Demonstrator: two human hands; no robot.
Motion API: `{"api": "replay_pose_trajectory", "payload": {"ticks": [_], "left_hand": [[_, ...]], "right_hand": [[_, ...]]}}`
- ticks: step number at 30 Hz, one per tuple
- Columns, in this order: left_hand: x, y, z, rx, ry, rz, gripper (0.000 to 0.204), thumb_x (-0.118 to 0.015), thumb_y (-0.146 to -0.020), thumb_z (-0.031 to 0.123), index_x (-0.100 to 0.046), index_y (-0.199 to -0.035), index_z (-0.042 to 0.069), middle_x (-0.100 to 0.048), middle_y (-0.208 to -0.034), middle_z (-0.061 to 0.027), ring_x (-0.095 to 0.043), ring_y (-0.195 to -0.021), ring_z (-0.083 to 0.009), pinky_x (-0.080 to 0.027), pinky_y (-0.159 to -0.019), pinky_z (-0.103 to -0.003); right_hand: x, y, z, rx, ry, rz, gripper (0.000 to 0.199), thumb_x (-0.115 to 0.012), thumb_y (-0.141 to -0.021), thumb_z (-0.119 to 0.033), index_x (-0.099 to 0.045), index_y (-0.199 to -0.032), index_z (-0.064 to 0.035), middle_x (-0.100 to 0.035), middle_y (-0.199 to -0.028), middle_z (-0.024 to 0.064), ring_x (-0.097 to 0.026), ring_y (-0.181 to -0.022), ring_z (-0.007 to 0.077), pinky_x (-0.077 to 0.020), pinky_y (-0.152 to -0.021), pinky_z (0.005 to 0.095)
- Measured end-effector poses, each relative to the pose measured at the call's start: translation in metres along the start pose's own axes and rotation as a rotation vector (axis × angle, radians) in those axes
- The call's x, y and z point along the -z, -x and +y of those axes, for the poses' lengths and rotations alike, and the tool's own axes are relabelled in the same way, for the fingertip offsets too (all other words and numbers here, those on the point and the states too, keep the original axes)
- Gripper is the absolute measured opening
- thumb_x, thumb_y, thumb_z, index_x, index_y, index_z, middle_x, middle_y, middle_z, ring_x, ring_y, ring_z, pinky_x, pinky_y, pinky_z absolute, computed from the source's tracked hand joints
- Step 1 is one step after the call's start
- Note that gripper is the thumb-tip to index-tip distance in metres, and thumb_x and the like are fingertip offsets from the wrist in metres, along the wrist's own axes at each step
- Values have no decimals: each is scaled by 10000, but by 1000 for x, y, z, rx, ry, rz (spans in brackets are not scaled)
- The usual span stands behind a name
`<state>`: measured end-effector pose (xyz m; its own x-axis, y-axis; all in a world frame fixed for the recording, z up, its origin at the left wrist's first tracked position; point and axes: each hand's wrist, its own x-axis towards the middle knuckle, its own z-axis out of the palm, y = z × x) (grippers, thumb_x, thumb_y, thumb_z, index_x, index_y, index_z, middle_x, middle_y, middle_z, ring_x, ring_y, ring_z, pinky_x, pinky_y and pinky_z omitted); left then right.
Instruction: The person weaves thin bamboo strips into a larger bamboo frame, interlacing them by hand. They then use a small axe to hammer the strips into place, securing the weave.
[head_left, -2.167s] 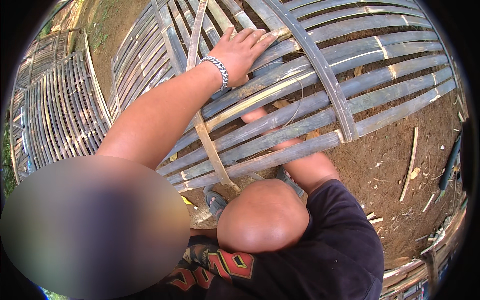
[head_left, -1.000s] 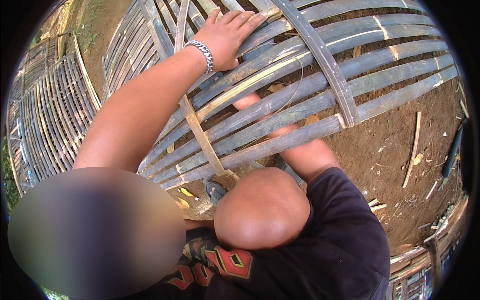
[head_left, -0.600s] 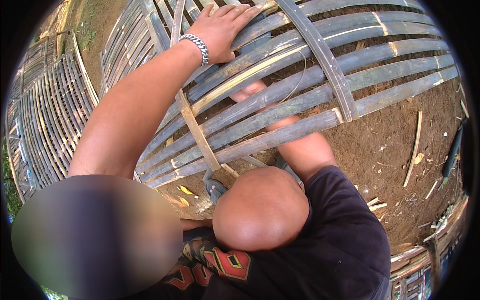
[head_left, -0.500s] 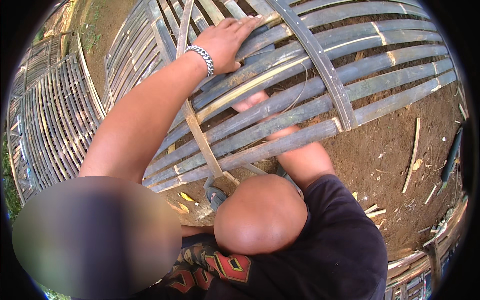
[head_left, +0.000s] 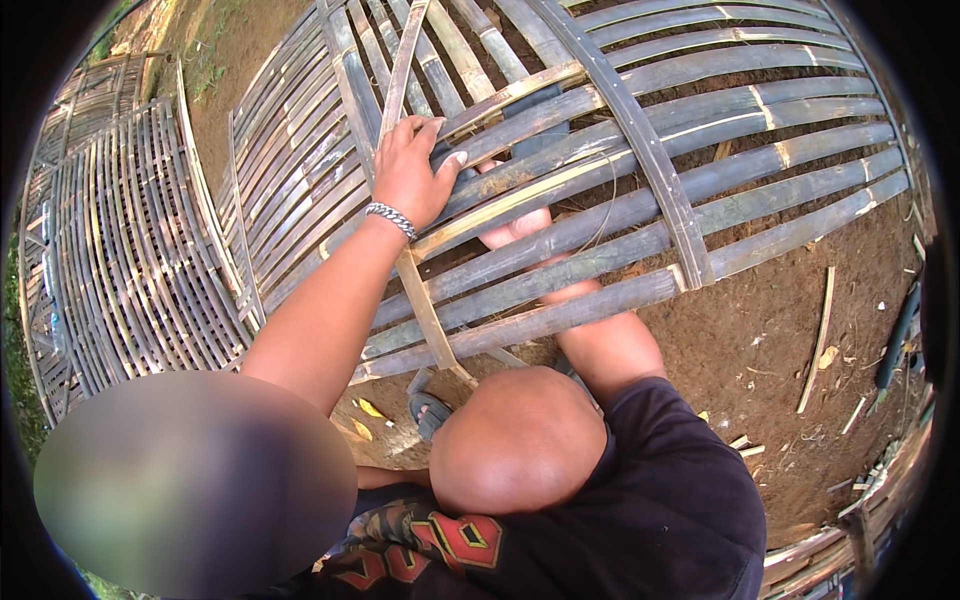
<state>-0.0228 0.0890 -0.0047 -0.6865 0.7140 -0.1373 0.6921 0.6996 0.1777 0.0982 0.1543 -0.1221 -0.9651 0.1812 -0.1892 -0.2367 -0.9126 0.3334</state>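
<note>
A large woven bamboo panel [head_left: 640,150] of grey-green slats lies across the ground in front of me. My left hand [head_left: 410,175], with a silver chain bracelet on the wrist, is on top of it, its fingers curled around a slat beside a pale upright strip [head_left: 425,310]. My right hand [head_left: 515,228] reaches under the panel from the near edge. Only its palm shows through the gaps between the slats, and its fingers are hidden. My bent knee [head_left: 520,440] is just below the panel's near edge.
A second woven bamboo panel [head_left: 120,230] lies to the left. Bare brown soil [head_left: 780,300] with a loose bamboo stick [head_left: 815,340] and chips is on the right, with a dark long object [head_left: 897,335] at the far right. A sandal [head_left: 430,410] sits under the panel's edge.
My left hand has slid nearer along the panel and gone from lying flat to curling around a slat. My right hand stays underneath.
</note>
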Motion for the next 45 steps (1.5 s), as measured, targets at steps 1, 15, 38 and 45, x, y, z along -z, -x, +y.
{"api": "replay_pose_trajectory", "payload": {"ticks": [1, 15, 38, 45], "left_hand": [[-2, 1, 2, 12, 10, 20, 542, -740, -901, 288, -609, -1371, 55, -548, -1323, -179, -508, -1276, -365, -391, -1111, -446], [-5, 15, 13, 11, 10, 19, 642, -706, -928, 294, -480, -1493, 90, -488, -1389, -189, -465, -1309, -403, -352, -1136, -483], [10, 37, -34, 292, 333, 273, 436, -563, -975, 71, -549, -1407, 12, -582, -1395, -240, -524, -1334, -388, -402, -1149, -426], [-2, 49, -61, 352, 263, 100, 425, -538, -1024, 165, -583, -1414, 1, -560, -1478, -206, -471, -1429, -333, -346, -1201, -374]], "right_hand": [[4, -1, -1, -16, -6, 1, 449, -493, -1078, -400, -535, -1381, -71, -603, -1351, 120, -577, -1247, 281, -457, -1123, 504], [22, -3, -10, -48, -85, -282, 474, -478, -1081, -430, -541, -1370, -60, -610, -1329, 116, -582, -1233, 274, -476, -1102, 475], [-24, 13, -14, -183, 157, 183, 584, -506, -1059, -488, -529, -1447, -52, -576, -1431, 149, -554, -1297, 306, -432, -1144, 537], [-37, 11, -11, -167, 216, 243, 447, -608, -1043, -320, -551, -1416, -82, -600, -1389, 120, -582, -1251, 297, -474, -1097, 535]]}}
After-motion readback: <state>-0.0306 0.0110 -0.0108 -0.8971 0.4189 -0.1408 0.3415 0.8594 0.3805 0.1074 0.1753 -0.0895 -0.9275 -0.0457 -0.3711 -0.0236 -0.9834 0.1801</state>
